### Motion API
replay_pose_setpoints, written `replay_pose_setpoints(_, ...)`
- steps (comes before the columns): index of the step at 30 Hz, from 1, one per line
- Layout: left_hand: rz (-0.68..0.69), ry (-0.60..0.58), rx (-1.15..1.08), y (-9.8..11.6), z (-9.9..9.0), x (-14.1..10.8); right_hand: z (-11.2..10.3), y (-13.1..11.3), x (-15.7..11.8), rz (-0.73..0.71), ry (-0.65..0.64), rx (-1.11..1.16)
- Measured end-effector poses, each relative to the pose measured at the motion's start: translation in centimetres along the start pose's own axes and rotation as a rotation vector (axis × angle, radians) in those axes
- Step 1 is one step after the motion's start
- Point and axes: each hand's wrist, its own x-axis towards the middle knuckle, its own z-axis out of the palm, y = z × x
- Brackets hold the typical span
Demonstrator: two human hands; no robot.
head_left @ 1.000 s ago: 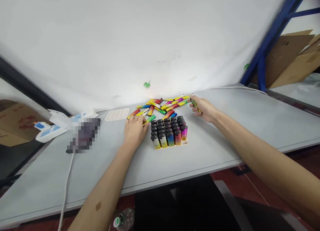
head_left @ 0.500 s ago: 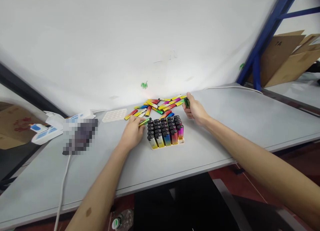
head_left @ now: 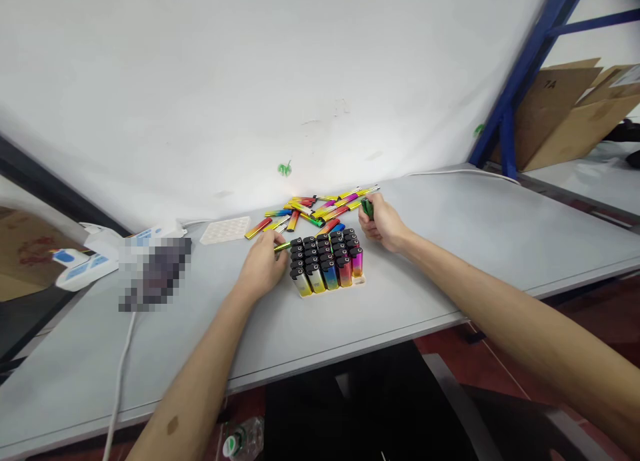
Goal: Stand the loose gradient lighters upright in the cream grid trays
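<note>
A tray of upright lighters (head_left: pixel 327 264) with black caps and rainbow bodies stands on the grey table (head_left: pixel 450 261). Behind it lies a loose pile of colourful lighters (head_left: pixel 320 208) against the white wall. My left hand (head_left: pixel 261 266) rests on the table just left of the tray, pinching a yellow-green lighter (head_left: pixel 283 246) that points at the tray's back left corner. My right hand (head_left: pixel 381 222) hovers at the tray's back right corner, closed around a green lighter (head_left: pixel 367 208) held upright.
An empty white tray (head_left: pixel 225 230) lies left of the pile. A blurred dark object (head_left: pixel 154 273) and a white power strip (head_left: pixel 87 264) with a cable sit at the left. A blue shelf post (head_left: pixel 520 94) and cardboard boxes (head_left: pixel 570 114) stand at the right. A bottle (head_left: pixel 241 441) stands under the table.
My right hand picked a green lighter from the pile's right end and drew it back toward the tray. My left hand lifted a yellow-green lighter slightly toward the tray.
</note>
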Motion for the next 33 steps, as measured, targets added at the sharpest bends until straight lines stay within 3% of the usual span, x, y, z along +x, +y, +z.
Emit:
replay_pose_setpoints(9,-0.128,0.058,-0.048,0.0,0.1,0.0,-0.2,-0.2,-0.1,-0.013,-0.023,0.009)
replay_pose_setpoints(16,-0.092,0.079,-0.033,0.6,-0.3,-0.1,-0.2,0.0,-0.1,0.019,-0.023,0.003)
replay_pose_setpoints(21,-0.06,0.086,-0.025,0.5,-0.4,-0.2,-0.6,0.2,-0.7,-0.106,-0.065,-0.024)
replay_pose_setpoints(28,-0.016,0.078,-0.03,0.5,0.0,-0.1,-3.2,-1.2,-5.6,-0.322,-0.052,-0.278)
replay_pose_setpoints(33,-0.017,0.115,-0.108,0.7,-0.1,-0.1,-2.6,-1.9,-9.5,-0.279,-0.104,-0.372)
